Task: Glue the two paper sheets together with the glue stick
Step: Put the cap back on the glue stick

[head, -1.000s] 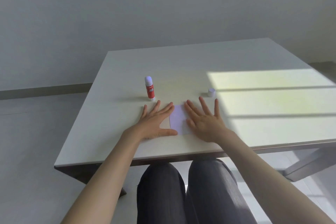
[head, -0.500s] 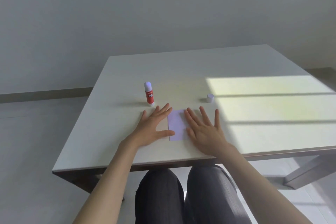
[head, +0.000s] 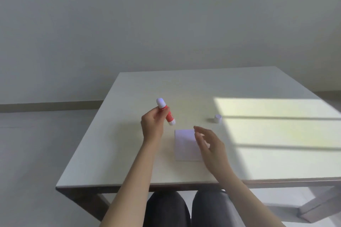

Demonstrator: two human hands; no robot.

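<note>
My left hand [head: 153, 125] grips a red glue stick [head: 168, 116] with a white tip, lifted off the table and tilted, tip up to the left. A pale paper sheet [head: 185, 145] lies flat on the white table [head: 129, 153] in front of me; I cannot tell one sheet from two. My right hand [head: 210, 143] hovers over the paper's right side, fingers apart, holding nothing. The small white cap [head: 217, 118] of the glue stick stands on the table to the right, apart from both hands.
A bright patch of sunlight [head: 276, 134] covers the table's right half. The near table edge [head: 166, 184] runs just above my knees [head: 184, 208]. A grey wall and floor lie beyond the table.
My left hand left the paper, took the glue stick from the table and lifted it. My right hand rose off the paper. The camera tilted upward.
</note>
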